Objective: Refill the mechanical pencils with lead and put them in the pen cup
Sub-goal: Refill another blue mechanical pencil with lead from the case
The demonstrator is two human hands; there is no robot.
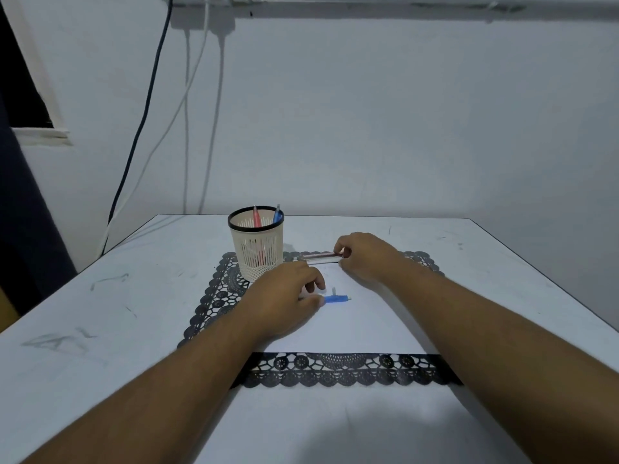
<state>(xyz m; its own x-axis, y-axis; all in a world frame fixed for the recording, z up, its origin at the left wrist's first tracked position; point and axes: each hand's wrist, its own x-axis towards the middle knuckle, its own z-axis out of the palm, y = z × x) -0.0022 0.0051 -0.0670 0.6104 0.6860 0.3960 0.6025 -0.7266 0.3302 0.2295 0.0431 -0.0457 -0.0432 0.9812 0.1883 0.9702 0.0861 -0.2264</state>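
Observation:
A cream mesh pen cup [257, 249] with a black rim stands on the mat's far left; a red pencil [256, 217] and a blue pencil [276, 214] stick out of it. My left hand [284, 299] lies on the white paper [361, 326], fingers curled around a blue mechanical pencil [335, 299] whose end pokes out to the right. A tiny white cap [334, 291] stands just behind it. My right hand [365, 256] pinches the right end of a flat lead case [320, 257] with a dark red top, lying on the paper's far edge.
The white paper lies on a black lace placemat [338, 370] in the middle of a white table [100, 329]. Cables [140, 135] hang down the wall at the back left. The table's right edge runs diagonally near the right arm.

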